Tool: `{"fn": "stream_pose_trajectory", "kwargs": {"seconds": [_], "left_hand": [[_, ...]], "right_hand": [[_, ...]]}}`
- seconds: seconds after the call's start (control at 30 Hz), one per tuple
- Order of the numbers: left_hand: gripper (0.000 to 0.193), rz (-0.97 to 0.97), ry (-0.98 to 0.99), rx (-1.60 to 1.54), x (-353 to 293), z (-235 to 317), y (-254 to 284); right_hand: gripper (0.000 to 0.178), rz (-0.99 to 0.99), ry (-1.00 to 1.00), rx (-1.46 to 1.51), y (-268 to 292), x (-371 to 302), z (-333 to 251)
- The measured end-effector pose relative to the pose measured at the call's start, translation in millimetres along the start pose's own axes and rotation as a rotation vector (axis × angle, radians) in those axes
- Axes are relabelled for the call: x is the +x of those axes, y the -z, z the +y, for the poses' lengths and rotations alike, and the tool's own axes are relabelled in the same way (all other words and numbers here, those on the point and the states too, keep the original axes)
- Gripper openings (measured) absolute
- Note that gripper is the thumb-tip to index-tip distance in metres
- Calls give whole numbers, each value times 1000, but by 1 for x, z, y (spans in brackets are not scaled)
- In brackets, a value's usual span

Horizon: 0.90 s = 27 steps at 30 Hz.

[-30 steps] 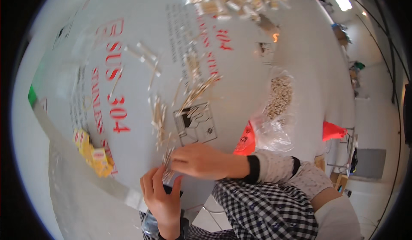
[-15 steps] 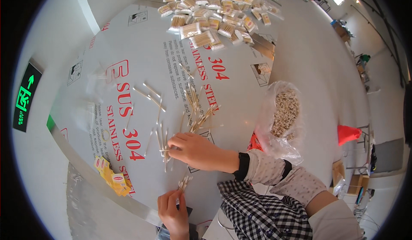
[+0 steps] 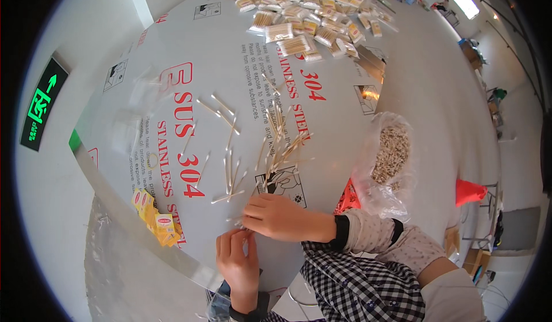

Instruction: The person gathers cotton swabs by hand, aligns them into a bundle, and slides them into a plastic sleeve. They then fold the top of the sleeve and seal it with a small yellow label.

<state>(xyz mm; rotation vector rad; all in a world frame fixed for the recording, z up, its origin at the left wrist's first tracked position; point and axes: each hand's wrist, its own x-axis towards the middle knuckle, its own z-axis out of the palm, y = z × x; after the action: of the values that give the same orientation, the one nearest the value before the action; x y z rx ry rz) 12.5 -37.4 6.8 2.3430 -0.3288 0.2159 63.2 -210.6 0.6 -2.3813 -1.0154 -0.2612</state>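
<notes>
Near the table's front edge my two hands meet at a small bunch of cotton swabs (image 3: 233, 221), whose white tips poke out beside the fingers. My left hand (image 3: 237, 261) pinches the bunch from below. Against its fingertips, my right hand (image 3: 276, 216) is closed with its back up, its fingertips at the swabs and partly hidden. Just beyond, loose cotton swabs (image 3: 229, 172) lie scattered, one crossing the others at their near end. A thicker pile of swabs (image 3: 282, 152) spreads to the right of these.
Many clear packets of cotton swabs (image 3: 296, 46) are heaped at the far end of the table (image 3: 224, 69). On the right lies a clear plastic bag (image 3: 391, 158) full of small brown-and-white pieces. Yellow cards (image 3: 158, 218) and clear empty-looking bags (image 3: 138, 109) lie left.
My right hand has come back from the loose swabs to my left hand's fingertips. My left hand has risen slightly to meet it. The whole view has shifted a little.
</notes>
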Motion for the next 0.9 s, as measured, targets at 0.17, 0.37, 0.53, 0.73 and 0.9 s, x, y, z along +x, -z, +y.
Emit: {"fn": "stream_pose_trajectory", "kwargs": {"seconds": [0.17, 0.37, 0.53, 0.73, 0.9], "left_hand": [[30, 52, -13, 35, 5, 6, 8], [24, -13, -64, 1, -3, -6, 5], [20, -19, -15, -19, -1, -5, 10], [25, 16, 0, -20, -1, -9, 11], [32, -23, 131, -43, -5, -13, 24]], "right_hand": [[20, 44, -85, 133, 7, -8, -13], [19, -23, -135, 110, 12, -23, -5], [17, 3, -141, 117, 8, -16, -1], [14, 49, -132, 120, 15, -11, -2], [18, 24, -192, 173, 18, -12, 6]]}}
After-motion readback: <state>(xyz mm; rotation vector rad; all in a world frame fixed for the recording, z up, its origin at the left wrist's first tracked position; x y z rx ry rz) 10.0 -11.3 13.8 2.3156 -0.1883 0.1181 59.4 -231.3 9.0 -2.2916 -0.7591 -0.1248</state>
